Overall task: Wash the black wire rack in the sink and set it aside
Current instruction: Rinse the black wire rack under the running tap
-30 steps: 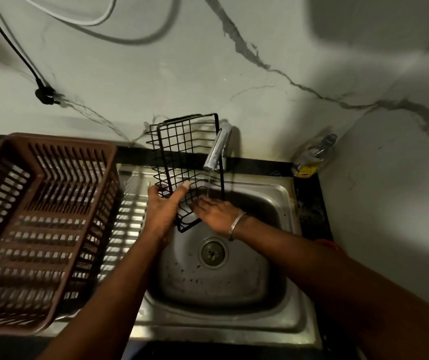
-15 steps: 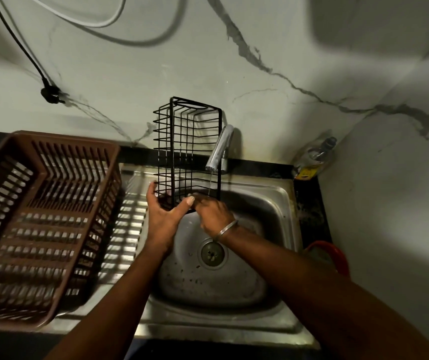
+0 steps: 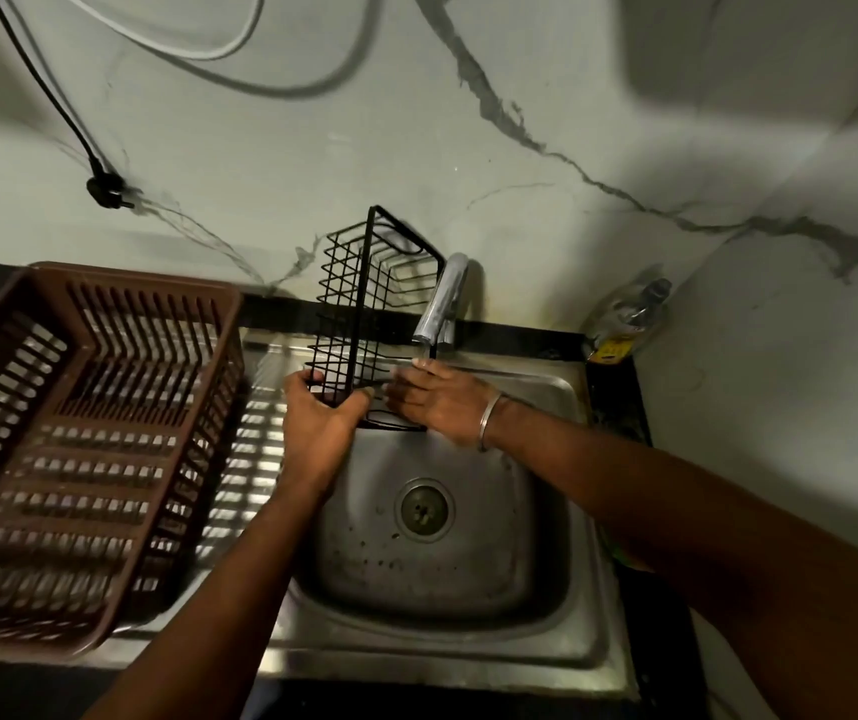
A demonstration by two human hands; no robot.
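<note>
The black wire rack (image 3: pixel 370 298) stands on end above the back of the steel sink (image 3: pixel 562 522), just left of the tap (image 3: pixel 439 304). My left hand (image 3: pixel 320 423) grips the rack's lower end, thumb and fingers curled round the wires. My right hand (image 3: pixel 442 397) lies against the lower right side of the rack under the spout, fingers stretched across the wires. A thin stream of water falls from the tap onto that hand. The bottom edge of the rack is partly hidden by both hands.
A brown slatted plastic dish basket (image 3: pixel 78 449) sits on the ribbed drainboard (image 3: pixel 255 459) to the left. A bottle (image 3: pixel 624 319) leans in the back right corner. The marble wall carries a black cable and plug (image 3: pixel 104 189). The drain (image 3: pixel 424 509) lies mid-basin.
The rack has turned about its upright axis, its top now showing a narrower corner. Both hands rose slightly with it and shifted toward the tap.
</note>
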